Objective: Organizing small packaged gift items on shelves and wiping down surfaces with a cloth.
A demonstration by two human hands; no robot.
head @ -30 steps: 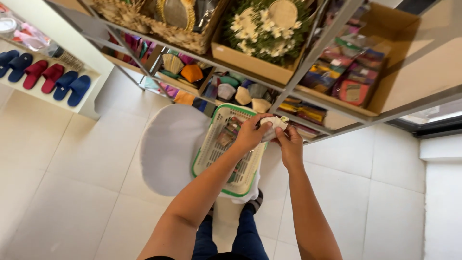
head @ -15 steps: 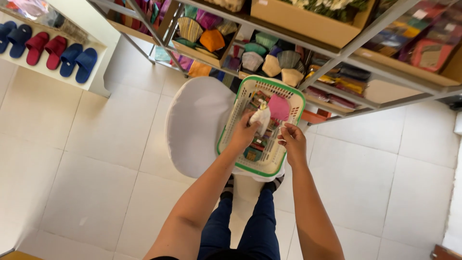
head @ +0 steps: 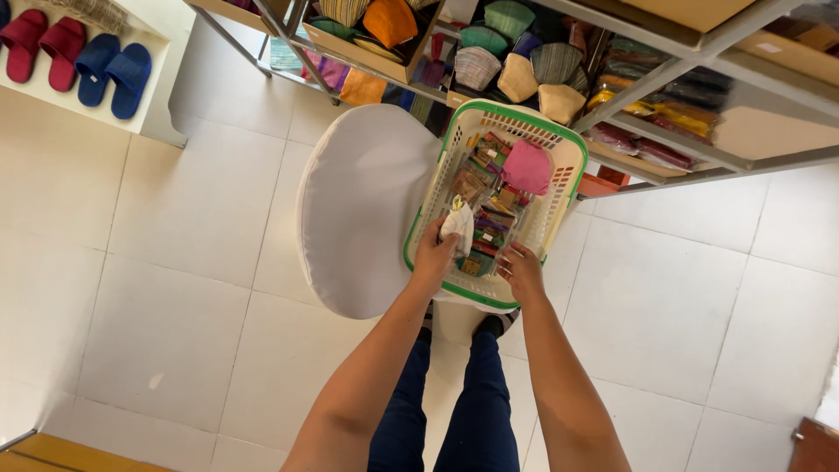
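At the far left, pairs of red and blue slippers sit on a white shelf, the leftmost pair cut off by the picture's edge. Right of them a white round-backed chair stands on the tiled floor; its legs are hidden under the seat. A white basket with a green rim rests on the right part of the chair, its long axis running from near left to far right, its near end toward the person. The left hand is at the basket's near left rim, its grip closed around a small white pouch that stands up from the fist, pointing to the far side; how the fingers lie beneath it is hidden. Inside the basket are small striped woven pieces, packed too tightly to tell apart, and a pink pouch at the far right. The right hand lies on the near rim just right of the left hand, fingers bent over the edge; whether it grips the rim or only rests there I cannot tell. Beyond the basket, metal shelves hold small woven bags in green, orange, grey and cream, with flat packets to the right, partly hidden by the shelf bars. The person's dark trousers show at the near edge.
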